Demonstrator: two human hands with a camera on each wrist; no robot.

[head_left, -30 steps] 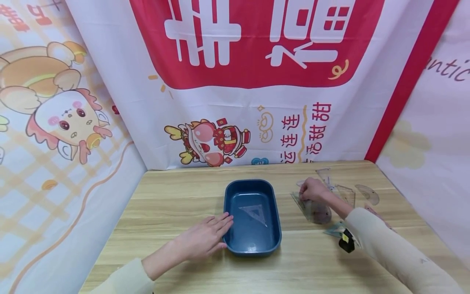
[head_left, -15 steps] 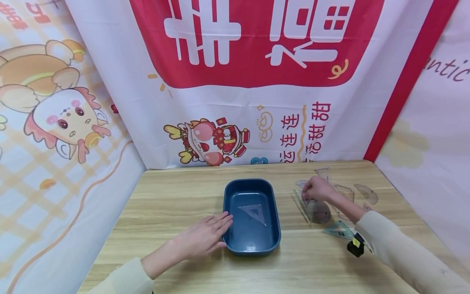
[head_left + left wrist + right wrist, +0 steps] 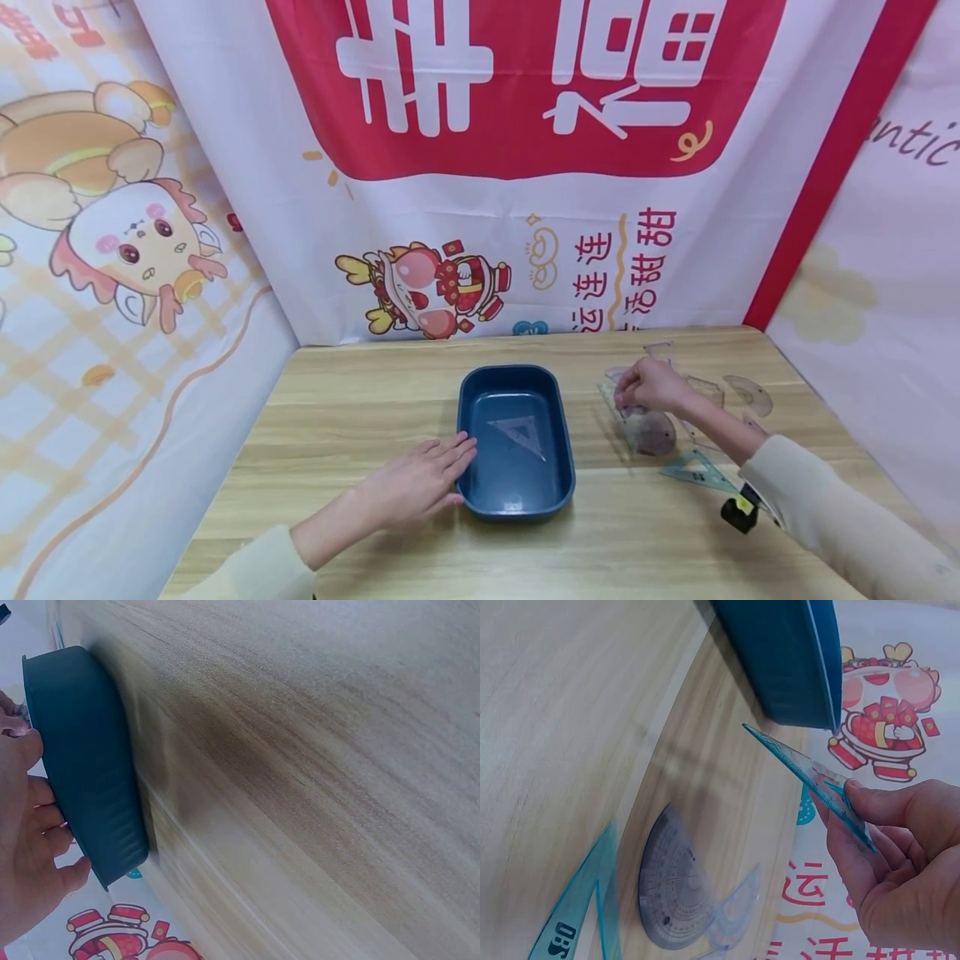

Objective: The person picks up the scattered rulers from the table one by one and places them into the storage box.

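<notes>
My right hand pinches a clear, green-edged set square between thumb and fingers. In the right wrist view it is tilted over the table, its far corner pointing toward the blue tray. My left hand rests at the tray's left side, fingers extended across the rim. Inside the tray lies another clear set square. Just below my right hand is a smoky grey protractor. A teal set square lies closer to the front edge.
Several clear drawing tools lie on the table's right side, including a protractor and a small set square near the back. A small clear protractor lies beside the grey one. Printed cloth hangs behind the table.
The set square in my right hand has changed its tilt, and my right wrist has shifted outward to the right, uncovering more of the teal set square. My left hand and the tray stay put.
</notes>
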